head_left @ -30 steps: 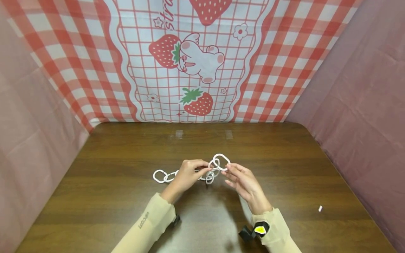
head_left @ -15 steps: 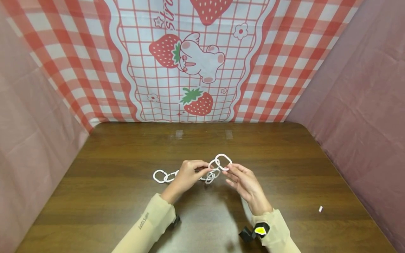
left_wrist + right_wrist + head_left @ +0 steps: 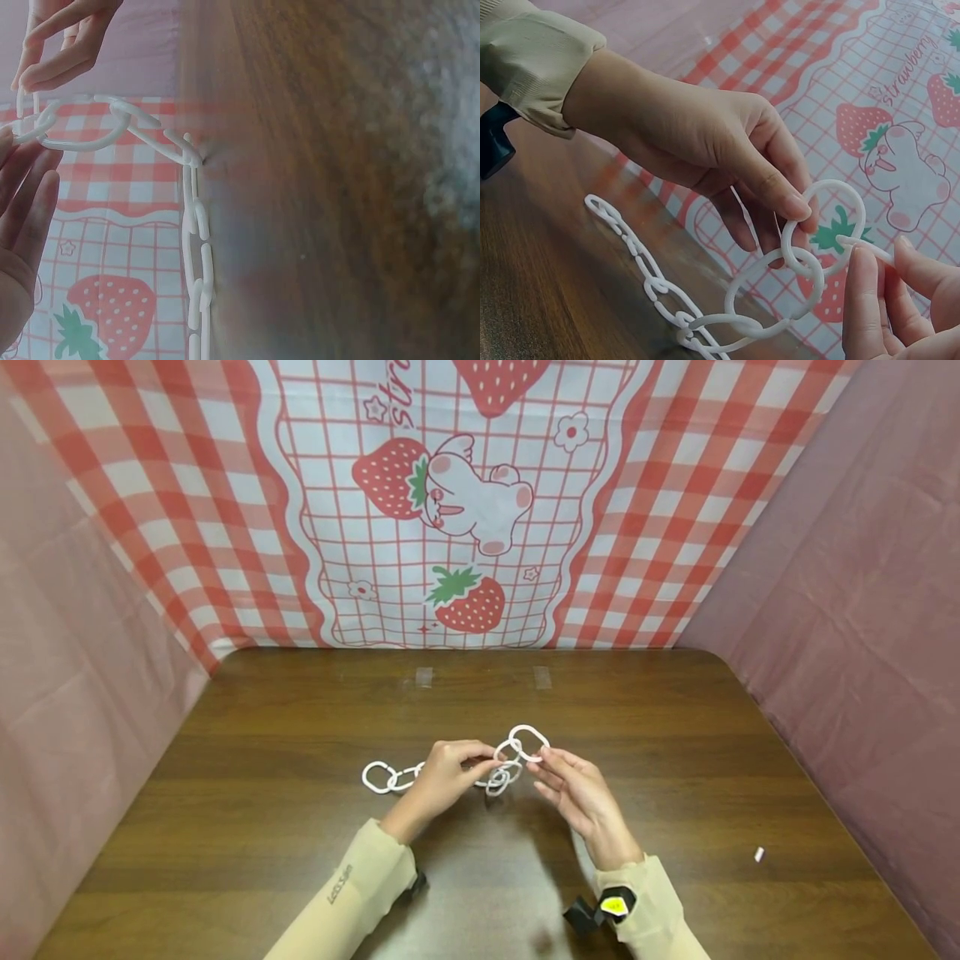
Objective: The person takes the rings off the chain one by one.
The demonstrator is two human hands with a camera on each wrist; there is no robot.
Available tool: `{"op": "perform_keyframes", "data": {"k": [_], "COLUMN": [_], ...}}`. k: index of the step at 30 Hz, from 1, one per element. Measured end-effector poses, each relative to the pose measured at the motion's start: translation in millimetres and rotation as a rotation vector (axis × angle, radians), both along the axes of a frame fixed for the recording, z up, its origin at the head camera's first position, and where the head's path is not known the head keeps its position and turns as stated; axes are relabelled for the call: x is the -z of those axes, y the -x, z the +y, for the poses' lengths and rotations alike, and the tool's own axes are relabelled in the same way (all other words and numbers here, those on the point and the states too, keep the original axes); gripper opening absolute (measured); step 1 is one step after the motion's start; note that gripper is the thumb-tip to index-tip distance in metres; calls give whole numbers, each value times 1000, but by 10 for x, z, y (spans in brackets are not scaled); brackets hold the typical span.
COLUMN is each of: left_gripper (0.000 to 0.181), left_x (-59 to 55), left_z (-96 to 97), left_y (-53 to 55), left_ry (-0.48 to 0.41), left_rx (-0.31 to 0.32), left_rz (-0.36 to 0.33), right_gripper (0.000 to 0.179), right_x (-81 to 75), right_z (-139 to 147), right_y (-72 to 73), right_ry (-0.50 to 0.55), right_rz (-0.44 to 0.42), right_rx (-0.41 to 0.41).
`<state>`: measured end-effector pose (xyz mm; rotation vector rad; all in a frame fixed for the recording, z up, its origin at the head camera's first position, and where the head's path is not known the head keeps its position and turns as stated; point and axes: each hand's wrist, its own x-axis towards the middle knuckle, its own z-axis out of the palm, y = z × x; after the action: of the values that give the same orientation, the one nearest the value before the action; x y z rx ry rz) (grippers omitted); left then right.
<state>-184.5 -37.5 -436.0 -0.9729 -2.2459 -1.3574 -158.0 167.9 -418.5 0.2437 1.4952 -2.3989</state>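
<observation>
A chain of white plastic links [image 3: 378,777] lies partly on the table, its right end lifted between the two hands. My left hand [image 3: 442,781] pinches one link [image 3: 857,201] between thumb and fingers. My right hand [image 3: 588,802] pinches the end link [image 3: 534,730] by its lower right side. These two links overlap in the head view. In the right wrist view, the right hand's link is nearly edge-on, its tip [image 3: 845,240] crossing the left hand's link. The left hand hides the chain's middle in the head view. Several more links [image 3: 196,292] trail away in the left wrist view.
A small white piece [image 3: 759,854] lies on the brown wooden table [image 3: 300,710] at the right. Two strips of clear tape [image 3: 542,677] are stuck near the back edge. Behind stands a strawberry-print cloth [image 3: 465,527], with pink curtains [image 3: 847,568] at the sides.
Over the first half second, the end link in the right hand shifts slightly right against the left hand's link, and the hanging links swing a little. Both hands stay nearly in place.
</observation>
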Motion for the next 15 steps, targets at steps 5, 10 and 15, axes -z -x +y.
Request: {"op": "perform_keyframes", "data": {"k": [5, 10, 15], "left_gripper": [8, 8, 7], "left_x": [-4, 0, 11], "left_z": [7, 8, 9], "left_y": [-6, -4, -4], "left_ry": [2, 0, -2], "left_rx": [11, 9, 11], "left_rz": [-14, -18, -5], "right_gripper": [37, 38, 37], "right_x": [3, 1, 6], "right_z": [-8, 2, 15], "right_y": [16, 18, 15], "right_ry": [-1, -8, -9], "right_rz": [-8, -20, -20], "right_rx": [18, 32, 38]}}
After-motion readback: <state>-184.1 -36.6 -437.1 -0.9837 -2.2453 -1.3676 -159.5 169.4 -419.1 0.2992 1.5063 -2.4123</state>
